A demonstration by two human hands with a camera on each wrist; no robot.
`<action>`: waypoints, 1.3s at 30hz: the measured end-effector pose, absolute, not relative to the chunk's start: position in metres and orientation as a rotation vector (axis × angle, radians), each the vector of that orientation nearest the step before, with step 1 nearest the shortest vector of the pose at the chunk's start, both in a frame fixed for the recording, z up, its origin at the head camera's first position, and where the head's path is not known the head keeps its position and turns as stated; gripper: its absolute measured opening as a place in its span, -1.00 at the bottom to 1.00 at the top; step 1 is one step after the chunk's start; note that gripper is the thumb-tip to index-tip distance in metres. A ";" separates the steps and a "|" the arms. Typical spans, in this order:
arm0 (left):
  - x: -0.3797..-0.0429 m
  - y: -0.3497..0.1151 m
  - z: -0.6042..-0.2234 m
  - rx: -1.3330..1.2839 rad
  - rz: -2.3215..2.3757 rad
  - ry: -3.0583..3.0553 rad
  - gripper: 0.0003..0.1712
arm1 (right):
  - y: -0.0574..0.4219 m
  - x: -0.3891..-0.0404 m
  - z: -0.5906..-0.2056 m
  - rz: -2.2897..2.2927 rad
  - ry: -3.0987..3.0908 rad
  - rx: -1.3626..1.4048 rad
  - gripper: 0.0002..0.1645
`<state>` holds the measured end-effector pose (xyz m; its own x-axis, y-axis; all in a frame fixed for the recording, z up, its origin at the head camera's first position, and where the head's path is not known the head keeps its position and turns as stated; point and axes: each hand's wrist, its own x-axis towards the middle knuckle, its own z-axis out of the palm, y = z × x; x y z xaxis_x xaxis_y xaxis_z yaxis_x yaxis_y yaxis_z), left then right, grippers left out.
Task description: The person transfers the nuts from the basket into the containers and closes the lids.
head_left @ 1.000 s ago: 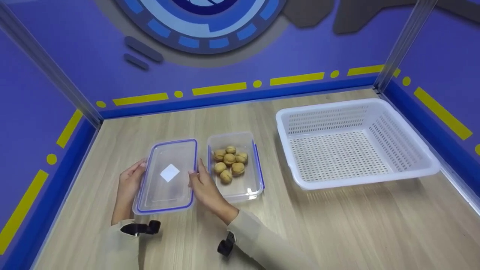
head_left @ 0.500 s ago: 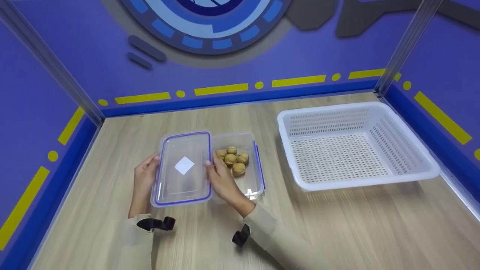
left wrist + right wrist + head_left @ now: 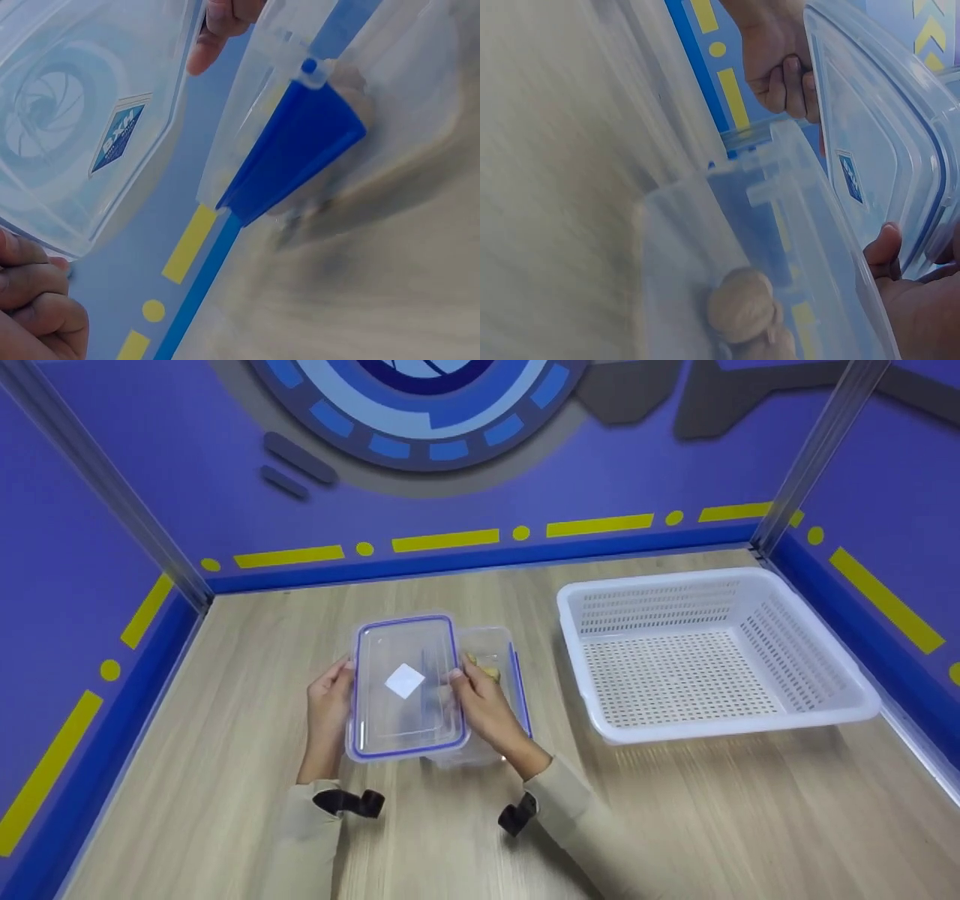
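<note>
A clear plastic lid [image 3: 405, 720] with a blue seal and a white diamond label is held up between both hands. My left hand [image 3: 328, 694] grips its left edge, while my right hand [image 3: 486, 705] pinches the right edge. Beneath and to the right stands a clear container [image 3: 491, 639] with a blue side clip [image 3: 300, 150]. The lid hides the container's left part in the head view. Walnuts [image 3: 742, 306] lie inside the container, mostly covered by the lid and right hand from above. A gap shows between lid and container in the wrist views.
A white perforated basket [image 3: 720, 727] stands to the right on the wooden table [image 3: 247, 675]. Blue-purple panels [image 3: 420, 521] with yellow markings wall in the back and both sides.
Both hands have carried the lid rightward and slightly away, from beside the container to over its left part. Most of the walnuts are now covered in the head view.
</note>
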<state>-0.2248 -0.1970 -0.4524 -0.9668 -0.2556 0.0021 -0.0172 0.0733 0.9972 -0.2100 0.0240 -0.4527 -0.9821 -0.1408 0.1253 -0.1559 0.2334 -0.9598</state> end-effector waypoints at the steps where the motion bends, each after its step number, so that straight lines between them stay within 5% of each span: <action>1: -0.226 -0.194 -0.453 0.275 -2.006 -2.156 -0.53 | 0.027 -0.211 -0.453 1.909 -2.454 0.303 -0.36; 39: -0.235 -0.137 -0.465 0.174 -2.164 -2.212 -0.66 | 0.093 -0.227 -0.465 1.962 -2.279 0.012 -0.49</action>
<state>-0.2355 -0.1367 -0.4647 -0.9928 -0.1095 -0.0480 -0.0504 0.0193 0.9985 -0.2266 0.0935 -0.4652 -0.9910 0.0811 0.1067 -0.0935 0.1523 -0.9839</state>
